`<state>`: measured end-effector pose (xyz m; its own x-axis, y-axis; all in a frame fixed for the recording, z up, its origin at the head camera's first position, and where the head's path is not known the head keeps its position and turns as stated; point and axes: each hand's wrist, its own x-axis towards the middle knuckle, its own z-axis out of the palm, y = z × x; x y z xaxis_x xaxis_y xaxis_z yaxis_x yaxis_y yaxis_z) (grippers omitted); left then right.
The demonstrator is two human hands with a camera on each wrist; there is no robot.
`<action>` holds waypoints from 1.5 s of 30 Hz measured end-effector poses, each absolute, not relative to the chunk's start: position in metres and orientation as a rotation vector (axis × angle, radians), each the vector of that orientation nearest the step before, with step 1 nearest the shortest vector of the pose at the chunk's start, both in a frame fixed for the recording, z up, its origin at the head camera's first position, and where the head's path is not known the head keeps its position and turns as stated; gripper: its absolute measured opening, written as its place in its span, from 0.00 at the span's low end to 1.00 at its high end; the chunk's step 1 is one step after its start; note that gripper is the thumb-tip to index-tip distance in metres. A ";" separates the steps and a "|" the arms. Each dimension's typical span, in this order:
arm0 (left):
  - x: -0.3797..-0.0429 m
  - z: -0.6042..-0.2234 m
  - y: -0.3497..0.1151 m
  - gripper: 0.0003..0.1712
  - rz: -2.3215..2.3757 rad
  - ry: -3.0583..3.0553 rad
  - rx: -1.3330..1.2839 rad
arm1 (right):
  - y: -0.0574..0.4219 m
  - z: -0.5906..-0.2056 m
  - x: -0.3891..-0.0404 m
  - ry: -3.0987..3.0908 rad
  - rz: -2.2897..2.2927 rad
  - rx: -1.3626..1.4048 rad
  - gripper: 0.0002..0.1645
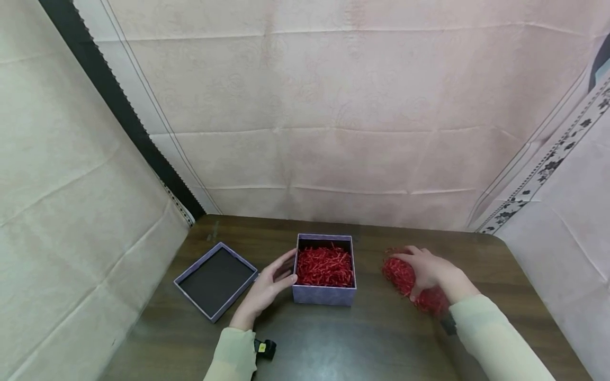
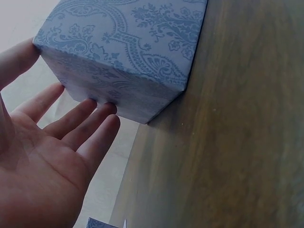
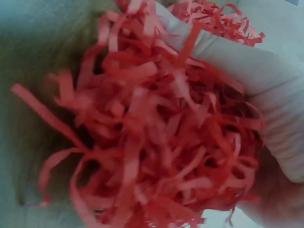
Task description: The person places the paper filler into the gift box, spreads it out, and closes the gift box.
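Note:
A square lavender box (image 1: 324,296) with a paisley pattern stands on the table, filled with red shredded paper (image 1: 325,267). My left hand (image 1: 268,288) rests against the box's left side. In the left wrist view, its fairly straight fingertips touch the patterned wall (image 2: 118,76), and the thumb is at a corner. To the right of the box, my right hand (image 1: 432,270) grips a clump of red shredded paper (image 3: 152,128) close over the table. Loose strips stick out around the fingers, which the clump mostly hides in the right wrist view.
The box's lid (image 1: 214,280) lies to the left with its black inside facing up. A brown wooden table (image 1: 362,344) carries everything. Pale cloth (image 1: 333,106) hangs behind the table and at both sides. A small black device (image 1: 265,349) is on the left wrist.

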<state>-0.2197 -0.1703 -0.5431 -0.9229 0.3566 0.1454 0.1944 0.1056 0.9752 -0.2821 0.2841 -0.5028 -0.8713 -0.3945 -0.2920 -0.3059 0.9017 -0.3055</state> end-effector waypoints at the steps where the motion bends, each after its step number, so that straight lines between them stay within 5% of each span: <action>1: -0.220 -0.543 -0.170 0.38 1.941 2.238 0.562 | 0.285 -0.503 -0.282 2.725 -0.356 -0.519 0.68; 5: -0.220 -0.543 -0.170 0.38 1.937 2.245 0.559 | 0.287 -0.506 -0.283 2.761 -0.363 -0.548 0.63; 12: -0.219 -0.545 -0.171 0.38 1.937 2.251 0.554 | 0.283 -0.508 -0.284 2.745 -0.375 -0.508 0.79; 16: -0.219 -0.547 -0.171 0.39 1.938 2.246 0.556 | 0.280 -0.507 -0.289 2.728 -0.373 -0.465 0.80; 27: -0.218 -0.545 -0.169 0.38 1.946 2.237 0.558 | 0.289 -0.509 -0.285 2.753 -0.427 -0.437 0.59; 38: -0.219 -0.543 -0.171 0.39 1.946 2.231 0.546 | 0.309 -0.510 -0.277 2.805 -0.610 -0.696 0.24; 45: -0.219 -0.543 -0.170 0.38 1.954 2.232 0.549 | 0.317 -0.488 -0.277 2.877 -0.678 -0.765 0.21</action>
<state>-0.2188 -0.1700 -0.5427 -0.9262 0.3489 0.1429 0.1879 0.0984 0.9773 -0.2771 0.3173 -0.4883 -0.8709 -0.4906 0.0278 -0.4515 0.7764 -0.4398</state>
